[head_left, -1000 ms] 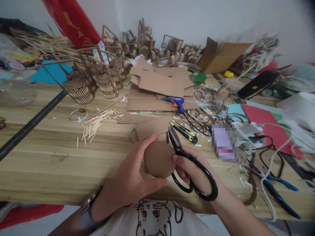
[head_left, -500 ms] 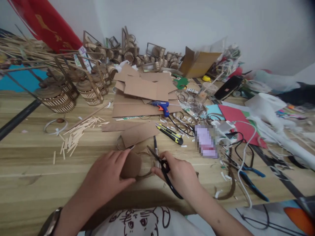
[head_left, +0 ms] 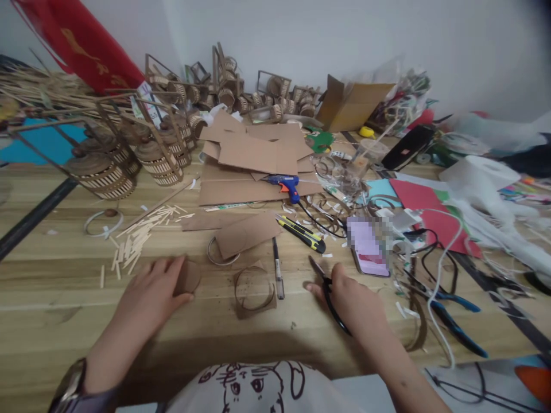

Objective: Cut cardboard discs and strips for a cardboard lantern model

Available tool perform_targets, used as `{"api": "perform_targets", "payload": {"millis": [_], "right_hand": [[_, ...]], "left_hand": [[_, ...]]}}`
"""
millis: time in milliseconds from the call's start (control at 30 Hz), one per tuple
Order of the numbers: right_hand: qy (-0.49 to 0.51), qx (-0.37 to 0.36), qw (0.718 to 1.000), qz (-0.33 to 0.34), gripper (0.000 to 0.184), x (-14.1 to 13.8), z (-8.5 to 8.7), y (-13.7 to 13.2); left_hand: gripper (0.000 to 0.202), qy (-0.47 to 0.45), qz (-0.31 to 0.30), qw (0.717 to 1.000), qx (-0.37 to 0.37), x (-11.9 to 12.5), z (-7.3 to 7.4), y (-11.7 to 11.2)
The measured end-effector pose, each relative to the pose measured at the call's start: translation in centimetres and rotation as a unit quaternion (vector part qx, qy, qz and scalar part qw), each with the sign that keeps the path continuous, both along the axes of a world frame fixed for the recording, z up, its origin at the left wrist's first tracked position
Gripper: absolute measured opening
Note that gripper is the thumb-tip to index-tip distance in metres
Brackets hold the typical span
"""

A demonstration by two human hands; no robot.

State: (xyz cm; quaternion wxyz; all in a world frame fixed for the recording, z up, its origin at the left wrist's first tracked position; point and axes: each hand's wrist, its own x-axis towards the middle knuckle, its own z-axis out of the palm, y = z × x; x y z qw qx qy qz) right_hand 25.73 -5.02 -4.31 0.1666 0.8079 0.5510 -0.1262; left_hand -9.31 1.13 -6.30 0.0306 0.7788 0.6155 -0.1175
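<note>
My left hand (head_left: pixel 148 293) rests low on the wooden table (head_left: pixel 51 310) and grips a round brown cardboard disc (head_left: pixel 189 277) between thumb and fingers. My right hand (head_left: pixel 353 298) lies on the table further right, closed round the handles of black scissors (head_left: pixel 323 280), whose blades point away from me. Between the hands sits a cardboard offcut with a round hole (head_left: pixel 253 289). A black pen (head_left: pixel 278 268) lies just beyond the offcut.
A yellow and black utility knife (head_left: pixel 301 234), blue glue gun (head_left: pixel 284 184), stacked cardboard sheets (head_left: pixel 253 158), a phone (head_left: pixel 368 252), blue pliers (head_left: pixel 456 321) and cables crowd the right. Short wooden sticks (head_left: pixel 138 235) and slatted wooden lanterns (head_left: pixel 103 172) stand left.
Both hands dropped to the table and moved apart. The disc went left with my left hand, the scissors right with my right, and the holed offcut now lies between them.
</note>
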Motion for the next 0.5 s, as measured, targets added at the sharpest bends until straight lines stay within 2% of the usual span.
{"api": "perform_targets", "payload": {"millis": [100, 200, 300, 400, 500], "right_hand": [[0.028, -0.025, 0.999, 0.004, 0.045, 0.4, 0.2, 0.6], [0.059, -0.051, 0.997, 0.016, 0.044, 0.5, 0.4, 0.9], [0.063, -0.064, 0.995, 0.031, 0.045, 0.4, 0.4, 1.1], [0.051, -0.068, 0.996, 0.016, 0.048, 0.4, 0.2, 1.3], [0.071, -0.055, 0.995, 0.039, 0.045, 0.6, 0.1, 1.3]], "left_hand": [[0.063, 0.015, 0.014, 0.998, -0.053, 1.1, 1.2, 0.0], [0.061, 0.010, 0.019, 0.998, -0.064, 1.4, 1.6, 0.0], [0.057, -0.002, 0.028, 0.998, -0.061, 1.2, 1.8, -0.1], [0.056, -0.011, 0.034, 0.999, -0.037, 1.4, 2.1, -0.2], [0.053, -0.046, 0.010, 0.999, -0.009, 2.3, 2.4, -0.5]]}}
